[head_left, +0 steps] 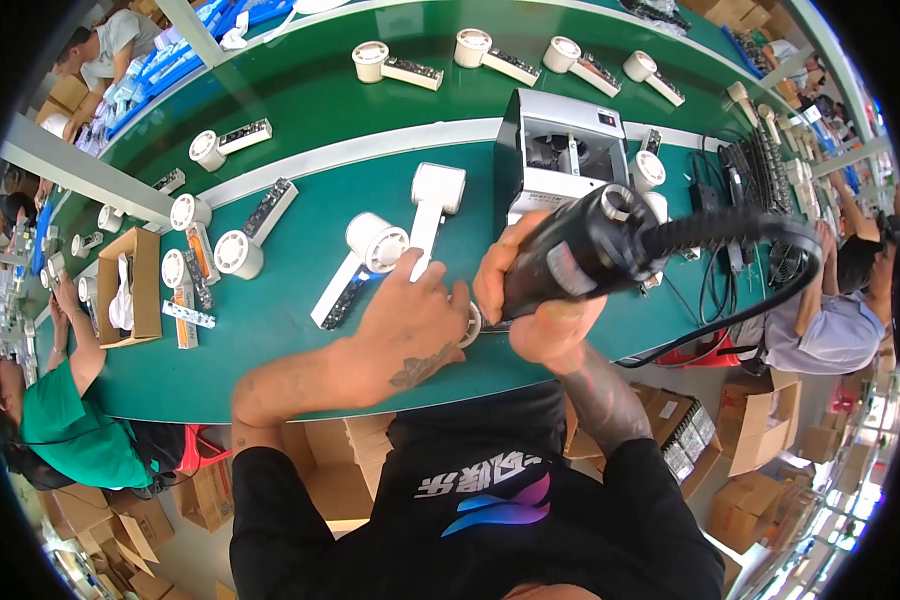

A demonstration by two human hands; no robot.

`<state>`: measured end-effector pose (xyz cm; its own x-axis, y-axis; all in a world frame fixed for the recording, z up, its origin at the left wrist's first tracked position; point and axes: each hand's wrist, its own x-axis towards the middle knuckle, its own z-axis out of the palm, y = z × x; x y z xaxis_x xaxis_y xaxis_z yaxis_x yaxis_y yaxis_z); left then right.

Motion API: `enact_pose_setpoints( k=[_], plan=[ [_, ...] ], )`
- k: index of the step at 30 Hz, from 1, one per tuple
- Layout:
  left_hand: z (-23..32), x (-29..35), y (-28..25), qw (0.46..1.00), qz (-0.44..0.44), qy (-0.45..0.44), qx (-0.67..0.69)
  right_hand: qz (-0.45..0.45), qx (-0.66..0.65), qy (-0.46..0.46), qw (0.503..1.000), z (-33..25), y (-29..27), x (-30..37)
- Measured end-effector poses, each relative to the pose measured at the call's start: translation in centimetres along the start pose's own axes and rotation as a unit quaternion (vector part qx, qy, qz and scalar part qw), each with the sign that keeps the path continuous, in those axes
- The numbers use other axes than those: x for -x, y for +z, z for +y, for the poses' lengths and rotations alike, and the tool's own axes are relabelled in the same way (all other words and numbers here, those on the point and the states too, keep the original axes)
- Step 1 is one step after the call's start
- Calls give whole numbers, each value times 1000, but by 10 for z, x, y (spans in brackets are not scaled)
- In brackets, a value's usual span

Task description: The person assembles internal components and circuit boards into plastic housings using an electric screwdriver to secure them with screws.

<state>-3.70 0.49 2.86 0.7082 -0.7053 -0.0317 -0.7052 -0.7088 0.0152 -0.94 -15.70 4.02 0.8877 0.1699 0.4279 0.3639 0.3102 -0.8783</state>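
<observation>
My right hand (545,300) is wrapped round a black corded electric screwdriver (570,255), held over the near part of the bench. Close beside it, my left hand (410,325) has its fingers curled on a white round part (471,326); most of that part is hidden by my hands. Just past my left hand lies a white handheld fan (375,240) with its handle open and dark innards showing. Another white handheld fan (436,200) rests next to it, handle toward me. The screwdriver's tip is hidden.
A silver and black box-shaped machine (560,150) stands beyond the screwdriver, whose thick cable (815,265) loops right. More opened fans (240,250) lie left, and others sit on the green conveyor (310,90). A cardboard box (130,285) stands left. Co-workers sit at both sides.
</observation>
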Motion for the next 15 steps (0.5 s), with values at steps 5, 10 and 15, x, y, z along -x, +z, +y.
enact_pose_setpoints(
  k=[5,10,15],
  plan=[
    [0,0,1,999,9,25,32,2,-11,6,1000,5,-2,-1],
    [-1,-3,0,997,31,37,62,-18,-50,3,999,0,-9,5],
    [-1,5,5,997,49,20,56,55,-55,-43,996,-29,-38,-5]
  ],
)
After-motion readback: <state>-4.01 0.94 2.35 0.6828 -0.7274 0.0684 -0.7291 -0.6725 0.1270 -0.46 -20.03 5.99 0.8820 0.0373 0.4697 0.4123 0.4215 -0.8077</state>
